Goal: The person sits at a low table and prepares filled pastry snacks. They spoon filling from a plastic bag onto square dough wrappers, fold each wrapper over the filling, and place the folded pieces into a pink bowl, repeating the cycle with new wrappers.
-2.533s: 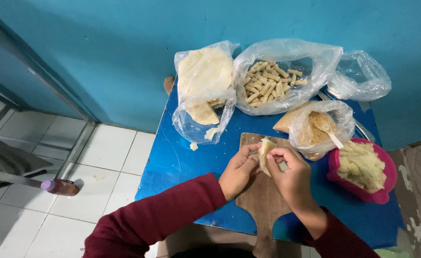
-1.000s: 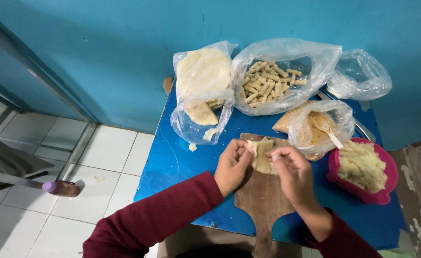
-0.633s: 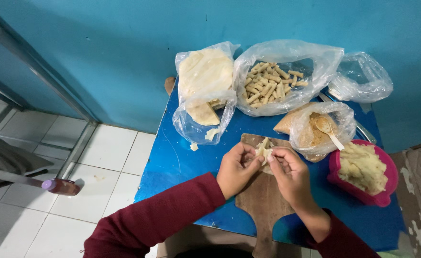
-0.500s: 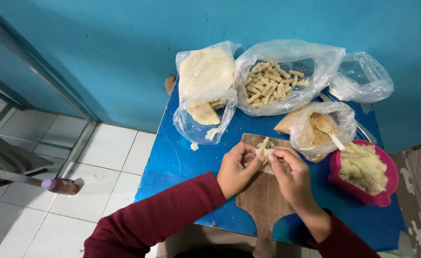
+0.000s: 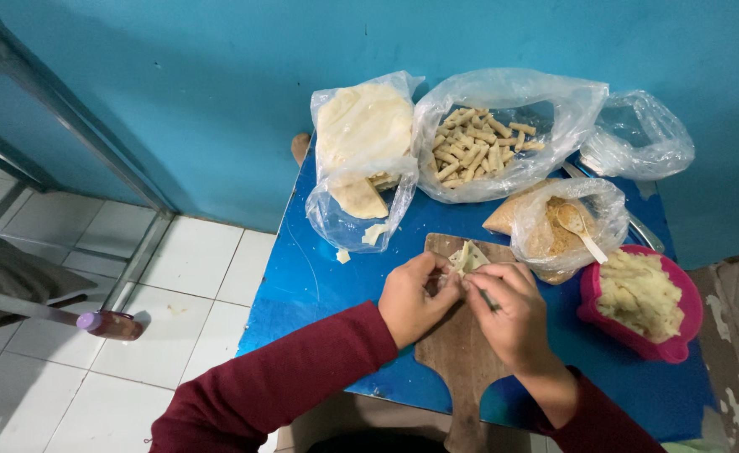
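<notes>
Both hands pinching one small pale dough wrapper [image 5: 467, 258], held just above the far end of the wooden board [image 5: 462, 352]. Left hand [image 5: 414, 298] grips its left edge w/ thumb + fingertips; right hand [image 5: 512, 310] closes on the right edge, fingers curled in. Neither hand is spread.

Risks, imo:
- Wrapper looks thin and soft. Pinch too hard or pull the edges apart and it prob tears.
- If there's filling inside (can't tell, fingers cover the middle), a weak seal lets it squeeze out the open end.
- Hands work close to the bag of brown crumbs [image 5: 564, 226] w/ a spoon [image 5: 577, 226] sticking out; a right elbow/wrist swing could tip it onto the desk [image 5: 302, 285].
- Pink bowl of mashed filling [image 5: 642, 304] sits near the desk's right edge, just beside the right forearm; a nudge could push it off.

Wrapper look: off-white, matte, partly folded, top corner poking up between the fingertips, edges a bit ragged. Lower part hidden by the hands.

Around: bag of flat dough sheets [image 5: 361, 151] far left, bag of finished rolls [image 5: 478, 143] behind, an empty-looking clear bag [image 5: 638, 138] far right.
</notes>
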